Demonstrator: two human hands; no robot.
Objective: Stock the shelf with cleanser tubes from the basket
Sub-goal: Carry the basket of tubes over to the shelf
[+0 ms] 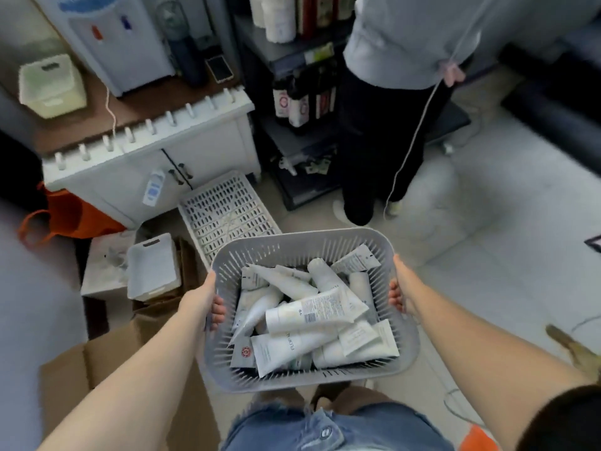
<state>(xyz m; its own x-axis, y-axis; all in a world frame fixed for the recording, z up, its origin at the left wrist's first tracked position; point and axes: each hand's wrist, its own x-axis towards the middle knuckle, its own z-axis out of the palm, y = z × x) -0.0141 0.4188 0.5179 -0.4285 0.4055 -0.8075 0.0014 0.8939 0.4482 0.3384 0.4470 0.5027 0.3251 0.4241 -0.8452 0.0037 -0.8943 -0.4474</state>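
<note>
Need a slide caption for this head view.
Both hands carry a gray basket of white cleanser tubes toward the shelf.

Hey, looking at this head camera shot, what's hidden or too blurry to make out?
- Grey slatted plastic basket: its underside and the lower white cleanser tubes are covered by the pile on top.
- Left hand and right hand: only some fingers show through the slats; the palms are hidden by the basket wall.
- Dark shelf unit: product labels too blurred to read; a standing person hides its right side.
</note>
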